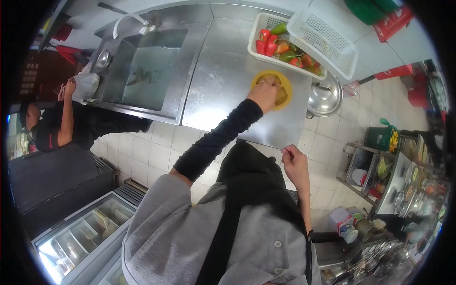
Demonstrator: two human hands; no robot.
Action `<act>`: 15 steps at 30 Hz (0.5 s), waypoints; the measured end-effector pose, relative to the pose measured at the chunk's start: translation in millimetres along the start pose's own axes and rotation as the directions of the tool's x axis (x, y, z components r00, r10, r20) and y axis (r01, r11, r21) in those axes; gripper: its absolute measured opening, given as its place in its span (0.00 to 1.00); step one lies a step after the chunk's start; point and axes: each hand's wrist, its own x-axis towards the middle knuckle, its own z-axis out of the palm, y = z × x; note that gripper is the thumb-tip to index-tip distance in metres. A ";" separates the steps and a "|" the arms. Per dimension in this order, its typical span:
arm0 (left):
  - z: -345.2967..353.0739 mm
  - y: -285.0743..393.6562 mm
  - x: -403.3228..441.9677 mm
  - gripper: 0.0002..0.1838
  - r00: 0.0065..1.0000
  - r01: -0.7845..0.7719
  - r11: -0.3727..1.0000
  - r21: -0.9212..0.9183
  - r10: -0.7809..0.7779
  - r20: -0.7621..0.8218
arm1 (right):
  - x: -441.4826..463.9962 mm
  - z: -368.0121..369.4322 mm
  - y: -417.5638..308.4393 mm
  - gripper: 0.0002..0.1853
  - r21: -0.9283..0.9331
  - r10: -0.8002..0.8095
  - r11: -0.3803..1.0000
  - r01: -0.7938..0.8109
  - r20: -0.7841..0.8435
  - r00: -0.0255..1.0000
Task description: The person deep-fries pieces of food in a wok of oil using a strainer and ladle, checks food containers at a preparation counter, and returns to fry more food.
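My left hand, at the end of a black sleeve, reaches down into a round yellow bowl on the steel counter. Its fingertips are blurred and partly hidden inside the bowl, so what they hold cannot be made out. Bent at the wrist, my right hand hangs in front of the counter edge, fingers curled in and nothing visible in them. Just behind the bowl, a white basket holds red peppers and green and mottled ones.
An empty white basket overlaps the pepper basket. A metal lid lies right of the counter. The sink with water and a faucet is at left. Another person handles a plastic bag beside it. Shelves stand at right.
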 end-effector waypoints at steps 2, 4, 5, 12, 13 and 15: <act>6.5 17.3 3.1 0.26 0.998 -0.008 1.000 0.019 0.007 0.058 | -2.0 1.4 7.7 0.07 -0.018 -0.007 1.000 0.006 -0.021 1.000; 13.6 30.0 7.4 0.24 0.995 -0.031 0.996 0.086 0.022 0.100 | -5.8 0.8 15.1 0.07 -0.012 0.018 1.000 -0.018 -0.018 1.000; 16.7 33.1 11.3 0.23 0.997 -0.037 0.993 0.114 0.029 0.078 | -9.0 -0.1 17.5 0.07 -0.007 0.034 0.999 -0.034 -0.020 0.999; -2.1 27.6 34.3 0.26 0.982 -0.167 0.981 0.099 0.158 0.099 | -28.8 -6.2 34.9 0.08 -0.008 0.074 0.997 -0.076 -0.157 0.985; -3.4 16.6 36.8 0.26 0.966 -0.256 0.962 0.089 0.253 0.053 | -30.9 -6.9 39.6 0.08 -0.010 0.079 0.997 -0.082 -0.169 0.982; -34.2 12.0 36.4 0.26 0.971 -0.239 0.968 0.075 0.239 0.017 | -35.8 -12.4 45.9 0.09 -0.012 0.086 0.996 -0.091 -0.203 0.975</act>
